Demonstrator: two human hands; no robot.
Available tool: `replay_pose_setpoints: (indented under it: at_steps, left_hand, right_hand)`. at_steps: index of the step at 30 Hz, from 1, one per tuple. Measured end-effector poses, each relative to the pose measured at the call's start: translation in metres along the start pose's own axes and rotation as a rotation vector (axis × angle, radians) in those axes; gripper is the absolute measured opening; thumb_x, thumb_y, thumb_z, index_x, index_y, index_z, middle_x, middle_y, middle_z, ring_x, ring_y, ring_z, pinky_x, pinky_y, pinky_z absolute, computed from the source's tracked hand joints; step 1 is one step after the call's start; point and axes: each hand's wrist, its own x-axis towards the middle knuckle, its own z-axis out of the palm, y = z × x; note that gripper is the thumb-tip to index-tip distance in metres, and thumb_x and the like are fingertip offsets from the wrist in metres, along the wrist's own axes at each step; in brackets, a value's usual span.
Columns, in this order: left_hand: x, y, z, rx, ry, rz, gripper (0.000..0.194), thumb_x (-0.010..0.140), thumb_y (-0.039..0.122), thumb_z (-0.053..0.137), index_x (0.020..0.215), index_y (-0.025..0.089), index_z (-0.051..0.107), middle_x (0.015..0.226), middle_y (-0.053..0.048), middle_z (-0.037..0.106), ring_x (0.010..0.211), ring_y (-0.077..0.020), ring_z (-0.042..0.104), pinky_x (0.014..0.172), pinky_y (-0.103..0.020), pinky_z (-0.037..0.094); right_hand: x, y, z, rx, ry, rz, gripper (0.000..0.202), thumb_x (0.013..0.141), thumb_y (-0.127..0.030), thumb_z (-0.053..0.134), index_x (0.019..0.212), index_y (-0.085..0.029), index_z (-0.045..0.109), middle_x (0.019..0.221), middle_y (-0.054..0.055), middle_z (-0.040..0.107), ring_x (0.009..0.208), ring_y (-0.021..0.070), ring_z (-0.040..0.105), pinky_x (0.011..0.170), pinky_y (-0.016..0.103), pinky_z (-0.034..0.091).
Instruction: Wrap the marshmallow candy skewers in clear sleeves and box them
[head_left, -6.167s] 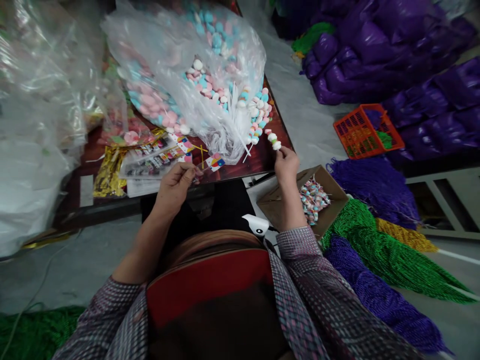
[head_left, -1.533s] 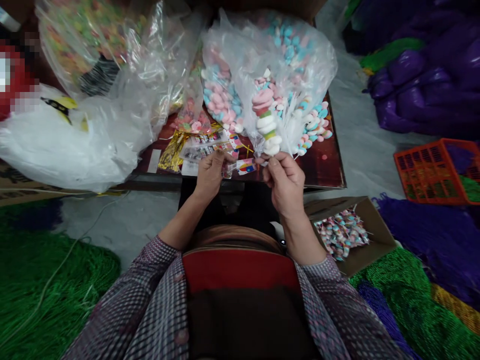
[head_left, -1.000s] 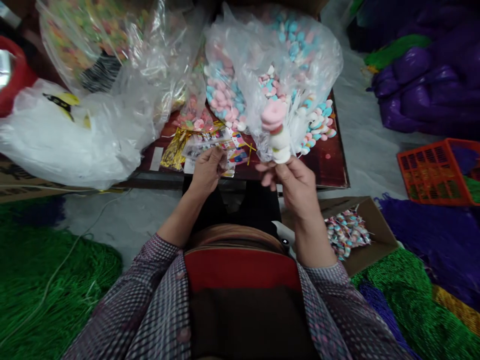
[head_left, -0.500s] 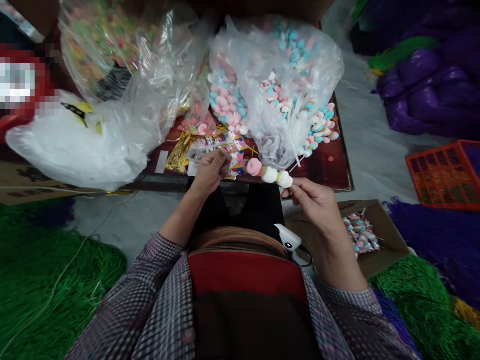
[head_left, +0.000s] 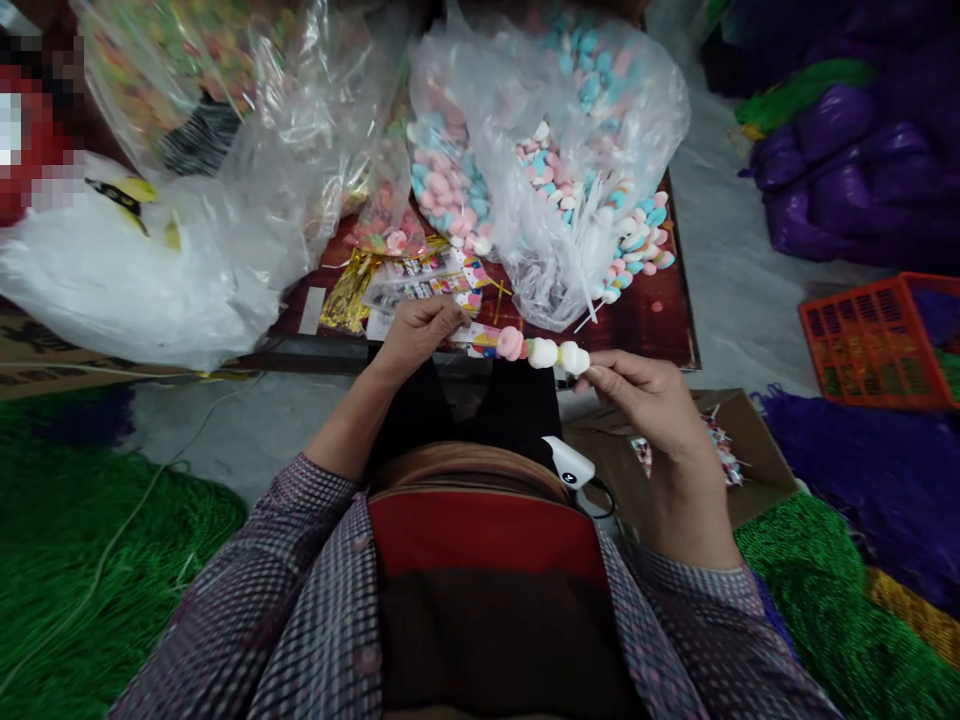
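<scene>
The floor (head_left: 739, 270) is smooth and grey, with soft light patches on it. A dark red-brown, shiny bench (head_left: 660, 335) stretches across the upper middle. Big purple bags (head_left: 840, 180) sit on the floor at the upper right, and an orange basket (head_left: 855, 345) stands below them. A fluffy green heap (head_left: 97, 510) fills the lower left. The light is dim, and the top right corner is too dark to tell much.

The right grip (head_left: 652, 400) hides one end of the sweets (head_left: 544, 352); what the left grip (head_left: 420, 335) pinches is too small to tell. The right forearm (head_left: 696, 505) covers part of the carton (head_left: 772, 462). The view's right edge cuts off the basket (head_left: 855, 345).
</scene>
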Motion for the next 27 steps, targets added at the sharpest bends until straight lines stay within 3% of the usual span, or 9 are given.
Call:
replay_pose_setpoints:
  at_steps: [3,8,17,21,25,27]
  left_hand:
    - [-0.001,-0.005,0.002,-0.044,0.049,-0.022,0.053,0.084,0.07,0.068,0.068,0.019,0.076,0.056,0.001,0.056,0.049,-0.0078,0.044,0.05,-0.024,0.032]
    - [0.002,-0.003,0.005,-0.011,0.098,0.045,0.055,0.084,0.071,0.068,0.067,0.019,0.076,0.053,0.001,0.055,0.049,-0.0084,0.043,0.049,-0.025,0.032]
    - [0.005,0.009,0.009,0.08,-0.112,0.154,0.047,0.089,0.06,0.068,0.067,0.019,0.076,0.057,0.0,0.062,0.053,-0.0081,0.052,0.054,-0.023,0.039]
    - [0.009,0.024,0.012,-0.078,-0.102,0.019,0.044,0.085,0.062,0.073,0.071,0.02,0.076,0.061,0.0,0.063,0.052,-0.0075,0.051,0.051,-0.023,0.038]
    - [0.015,0.044,0.009,-0.472,-0.105,-0.234,0.054,0.088,0.072,0.059,0.096,0.022,0.078,0.081,-0.005,0.07,0.047,-0.0092,0.049,0.039,-0.025,0.032]
    - [0.016,0.049,0.006,-0.588,-0.124,-0.314,0.053,0.089,0.067,0.055,0.106,0.022,0.077,0.089,-0.008,0.072,0.051,-0.0121,0.056,0.04,-0.026,0.035]
  right_hand:
    - [-0.002,0.0,0.007,0.066,-0.023,0.066,0.035,0.09,-0.055,0.069,0.084,-0.022,0.077,0.063,-0.002,0.067,0.051,0.0086,0.047,0.05,0.024,0.036]
    - [-0.004,0.008,0.008,-0.046,-0.104,0.055,0.037,0.094,-0.055,0.063,0.091,-0.02,0.077,0.061,-0.003,0.064,0.053,0.0097,0.048,0.054,0.025,0.034]
    - [-0.003,0.01,0.01,-0.129,-0.229,0.025,0.039,0.099,-0.054,0.056,0.093,-0.02,0.074,0.055,-0.004,0.057,0.052,0.0099,0.048,0.055,0.026,0.036]
    - [-0.001,0.015,0.023,-0.049,-0.178,0.05,0.046,0.096,-0.062,0.057,0.094,-0.019,0.074,0.054,-0.005,0.055,0.05,0.0093,0.047,0.054,0.025,0.035]
    - [0.001,0.018,0.044,0.199,-0.108,0.123,0.05,0.091,-0.068,0.061,0.093,-0.019,0.072,0.051,-0.007,0.053,0.047,0.0081,0.042,0.051,0.024,0.03]
    - [0.002,0.018,0.056,0.342,-0.091,0.162,0.049,0.09,-0.067,0.063,0.094,-0.019,0.071,0.05,-0.008,0.052,0.045,0.007,0.036,0.048,0.024,0.025]
